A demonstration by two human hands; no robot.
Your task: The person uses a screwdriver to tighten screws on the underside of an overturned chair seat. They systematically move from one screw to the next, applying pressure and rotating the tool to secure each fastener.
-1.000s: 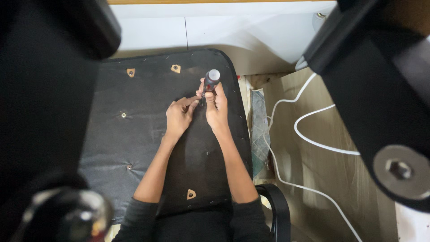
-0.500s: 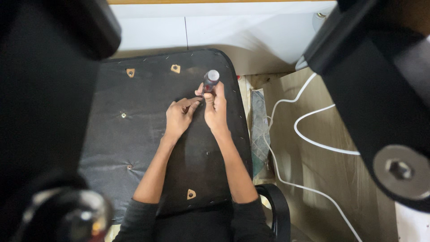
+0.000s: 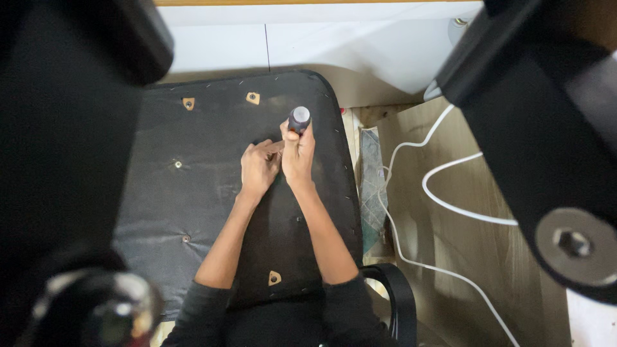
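1. Two bare hands meet over a black fabric-covered seat panel (image 3: 193,193) that lies flat, underside up, with small tan triangular mounting tabs (image 3: 252,97) near its edges.
2. Right hand (image 3: 297,154) is clenched around a dark-handled screwdriver with a pale rounded cap (image 3: 299,119); the tool stands nearly upright, its cap rising just above the fingers and its tip hidden below the palm.
3. Left hand (image 3: 259,168) sits just beside the right, touching it, its fingertips pinched together at the base of the tool; whether they hold a small part cannot be told.
4. Both hands lie toward the panel's far right portion, near its curved edge.
5. Right of the panel, a white cable (image 3: 450,199) loops across the wooden floor (image 3: 463,257).
6. Large black metal chair parts (image 3: 546,128) fill the near corners of the view.
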